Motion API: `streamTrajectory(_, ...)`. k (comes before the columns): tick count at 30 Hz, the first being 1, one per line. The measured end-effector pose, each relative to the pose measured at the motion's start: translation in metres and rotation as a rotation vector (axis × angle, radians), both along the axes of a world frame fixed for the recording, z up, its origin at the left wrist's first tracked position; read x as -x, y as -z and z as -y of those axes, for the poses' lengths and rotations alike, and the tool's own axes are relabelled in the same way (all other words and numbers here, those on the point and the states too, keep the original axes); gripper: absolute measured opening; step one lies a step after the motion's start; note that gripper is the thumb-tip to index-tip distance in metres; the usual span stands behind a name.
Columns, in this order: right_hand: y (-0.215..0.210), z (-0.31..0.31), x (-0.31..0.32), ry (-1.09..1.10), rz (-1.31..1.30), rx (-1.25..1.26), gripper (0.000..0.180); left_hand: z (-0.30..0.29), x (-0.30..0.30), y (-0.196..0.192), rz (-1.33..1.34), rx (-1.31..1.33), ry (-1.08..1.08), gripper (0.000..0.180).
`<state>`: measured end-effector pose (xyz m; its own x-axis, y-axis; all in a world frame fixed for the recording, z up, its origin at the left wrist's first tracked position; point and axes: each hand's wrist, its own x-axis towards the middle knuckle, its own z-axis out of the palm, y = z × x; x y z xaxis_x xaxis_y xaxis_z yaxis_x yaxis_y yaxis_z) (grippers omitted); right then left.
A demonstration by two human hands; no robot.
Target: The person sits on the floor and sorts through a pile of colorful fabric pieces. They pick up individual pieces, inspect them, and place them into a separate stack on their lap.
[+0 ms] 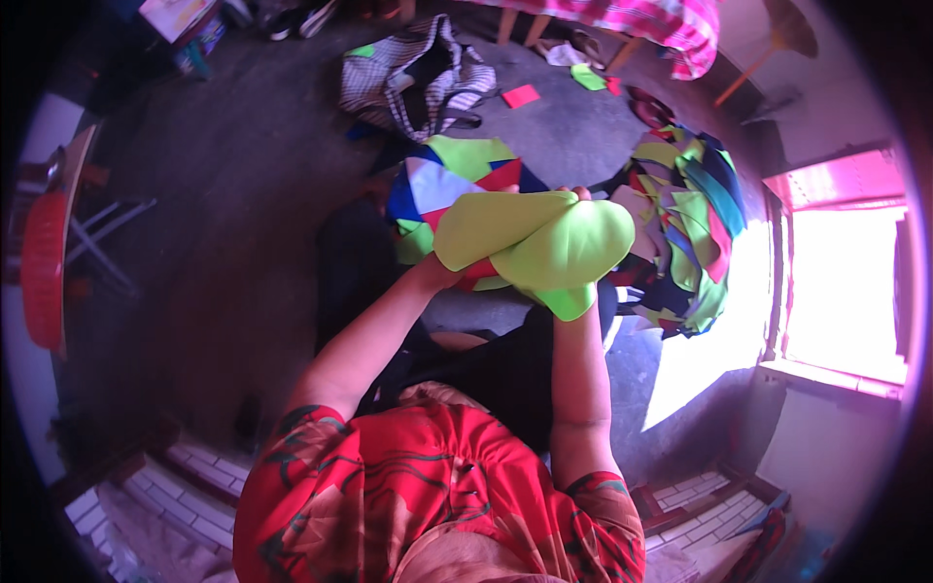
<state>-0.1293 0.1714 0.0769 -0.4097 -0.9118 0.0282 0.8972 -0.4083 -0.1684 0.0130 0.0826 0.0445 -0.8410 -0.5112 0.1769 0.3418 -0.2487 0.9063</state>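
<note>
Several yellow-green fabric pieces (564,243) are held up in front of me, draped over both my hands. My left hand (437,273) grips them from the left edge, its fingers mostly hidden beneath the cloth. Only the fingertips of my right hand (581,193) show at the top edge, closed on the fabric; the rest is covered. Just beyond, between my legs, lies a patchwork (432,185) of blue, white, red and yellow-green pieces. The held fabric hides part of it.
To the right rises a big heap of coloured fabric scraps (690,219). A checked bag (413,83) sits open on the floor ahead, near a loose red scrap (521,96). At far left stands a red basin (44,272); a bright window (841,291) is at right.
</note>
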Motion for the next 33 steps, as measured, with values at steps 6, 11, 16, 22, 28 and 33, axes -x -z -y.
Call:
streamTrajectory(6, 0.044, 0.01, 0.005, -0.098, 0.148, -0.288, 0.025, 0.029, -0.031, 0.005, 0.064, -0.545, -0.139, 0.038)
streamTrajectory(11, 0.04, 0.025, 0.003, -0.119, -0.391, -0.352, 0.02, 0.038, -0.036, 0.002, 0.154, -0.539, -0.121, 0.033)
streamTrajectory(16, 0.03, 0.03, -0.006, -0.17, -0.448, -0.378, 0.02, 0.048, -0.039, 0.003, 0.182, -0.352, -0.189, 0.034)
streamTrajectory(22, 0.029, 0.024, -0.017, -0.299, -0.693, -0.36, 0.015, 0.056, -0.049, -0.002, 0.132, -0.35, -0.224, 0.034)
streamTrajectory(28, 0.04, 0.023, -0.032, -0.398, -0.797, -0.324, 0.008, 0.06, -0.056, -0.005, 0.051, -0.454, -0.13, 0.034)
streamTrajectory(33, 0.038, 0.023, -0.036, -0.517, -0.834, -0.354, 0.007, 0.062, -0.056, -0.003, -0.014, -0.484, -0.103, 0.037)
